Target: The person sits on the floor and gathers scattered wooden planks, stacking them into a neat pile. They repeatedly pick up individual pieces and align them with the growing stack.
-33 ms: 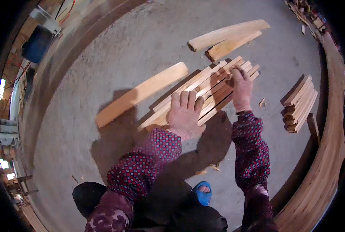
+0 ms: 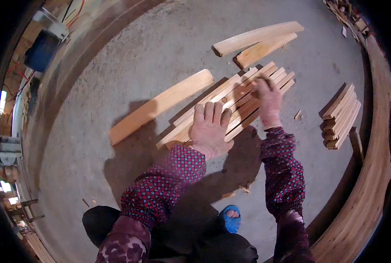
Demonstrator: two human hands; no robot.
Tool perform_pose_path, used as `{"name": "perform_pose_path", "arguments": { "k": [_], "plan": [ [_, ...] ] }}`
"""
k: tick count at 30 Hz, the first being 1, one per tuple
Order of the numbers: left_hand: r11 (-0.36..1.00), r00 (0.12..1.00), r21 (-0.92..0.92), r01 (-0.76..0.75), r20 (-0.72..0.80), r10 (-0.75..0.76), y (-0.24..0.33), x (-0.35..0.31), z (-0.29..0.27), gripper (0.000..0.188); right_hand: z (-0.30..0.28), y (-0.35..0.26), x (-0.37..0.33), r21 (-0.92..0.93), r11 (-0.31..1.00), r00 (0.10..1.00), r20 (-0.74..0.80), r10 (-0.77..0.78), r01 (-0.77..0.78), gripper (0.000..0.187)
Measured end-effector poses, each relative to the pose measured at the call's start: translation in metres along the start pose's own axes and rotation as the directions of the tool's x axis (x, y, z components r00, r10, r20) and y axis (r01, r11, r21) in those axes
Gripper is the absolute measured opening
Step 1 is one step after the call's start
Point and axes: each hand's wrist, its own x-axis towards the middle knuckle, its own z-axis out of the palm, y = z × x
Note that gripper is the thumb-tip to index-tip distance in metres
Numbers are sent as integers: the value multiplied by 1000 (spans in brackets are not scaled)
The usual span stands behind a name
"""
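A row of narrow wooden strips (image 2: 224,91) lies side by side on the concrete floor, slanting up to the right. My left hand (image 2: 210,130), which looks to be in a pale knit glove, rests flat across their near part with fingers stretched out. Over their far right part is my right hand (image 2: 270,100), its fingers bent down against the strips. Whether anything small is inside those fingers is hidden. Left of the row, apart from it, a wider curved board (image 2: 160,107) lies on its own.
Beyond the row lie a long pale board (image 2: 261,38) and a shorter yellowish board (image 2: 265,51). A small stack of short strips (image 2: 342,116) sits at right, beside long planks (image 2: 362,193). Wood chips (image 2: 297,115) dot the floor. My foot wears a blue slipper (image 2: 231,220).
My right hand has shifted slightly left over the strips. My left hand and the wood stay where they were.
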Motion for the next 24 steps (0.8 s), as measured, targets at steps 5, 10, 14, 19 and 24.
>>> {"name": "perform_pose_path", "arguments": {
  "k": [5,10,14,19,24],
  "plan": [
    [-154,898,-988,6,73,-433,18,23,36,62,85,21,-28,-556,527,758,564,-329,642,34],
    [-922,899,-193,-336,224,-375,27,37,84,49,201,83,-30,-387,2,374,889,-264,922,36],
    [-922,904,-83,-378,181,-387,34,48,95,44,207,80,-22,-317,146,328,943,-51,937,36],
    [-915,908,-8,-403,123,-400,39,58,90,38,214,100,-18,-408,-30,409,910,64,913,43],
    [-894,892,34,-446,101,-441,31,55,91,32,213,89,-28,-359,-131,374,920,116,924,55]
  ]
}}
